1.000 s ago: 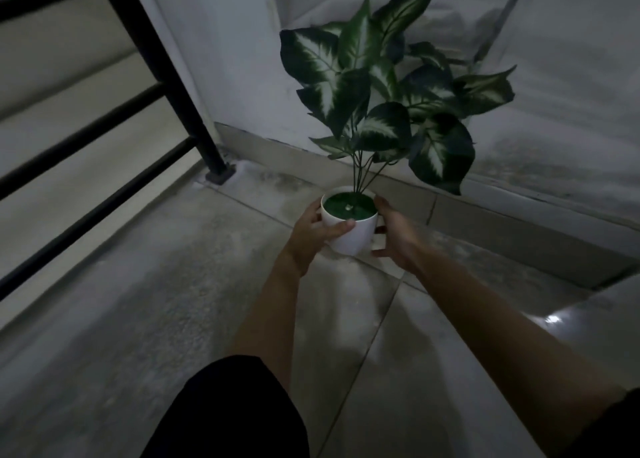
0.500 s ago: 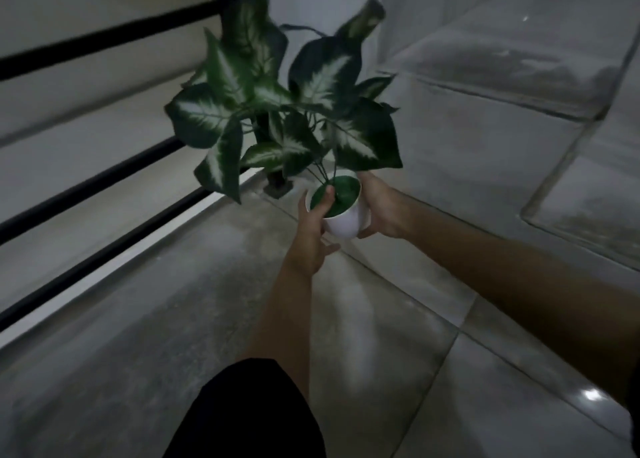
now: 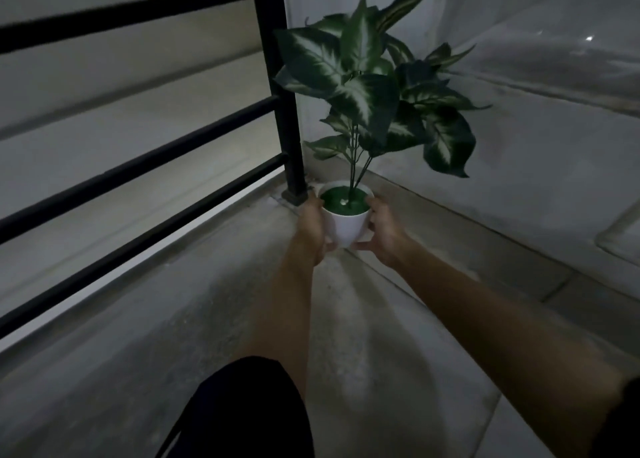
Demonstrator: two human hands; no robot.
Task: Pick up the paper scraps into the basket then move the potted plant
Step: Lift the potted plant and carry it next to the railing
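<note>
The potted plant (image 3: 344,222) has a small white pot with a green filling and broad dark leaves marked white. It stands upright between my two hands, low over the floor near the corner. My left hand (image 3: 313,229) grips the pot's left side. On the pot's right side my right hand (image 3: 384,232) wraps around it. Whether the pot's base touches the floor is hidden by my fingers. No paper scraps or basket are in view.
A black metal railing (image 3: 145,163) runs along the left, its post (image 3: 287,118) ending in a foot just left of the pot. A pale wall (image 3: 536,167) with a skirting rises behind and to the right. The floor (image 3: 398,336) is grey tile. My dark-clad knee (image 3: 249,412) is at the bottom.
Both hands have carried the plant toward the corner by the railing post and lowered it. The plant, tilted left half a second ago, now stands upright.
</note>
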